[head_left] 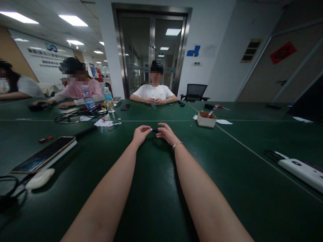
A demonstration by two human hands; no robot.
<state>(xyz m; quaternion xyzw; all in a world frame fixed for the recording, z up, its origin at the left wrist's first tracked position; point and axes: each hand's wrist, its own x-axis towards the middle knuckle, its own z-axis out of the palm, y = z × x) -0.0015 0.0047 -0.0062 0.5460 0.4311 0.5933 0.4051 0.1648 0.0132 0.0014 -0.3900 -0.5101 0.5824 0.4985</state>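
My left hand (pixel 140 133) and my right hand (pixel 165 133) meet over the middle of the dark green table (pixel 156 188). Between their fingertips they pinch a small black object with a silvery end (pixel 154 129); what it is I cannot tell. Each hand grips one end of it, just above the table top. A thin bracelet (pixel 177 145) circles my right wrist. Both forearms stretch forward from the bottom of the view.
A phone on a white slab (pixel 44 155) and a white mouse-like thing (pixel 39 178) lie left. Cables (pixel 78 115) and water bottles (pixel 109 99) sit far left. A small cardboard box (pixel 206 119) stands right; a white power strip (pixel 301 169) far right. Three people sit across the table.
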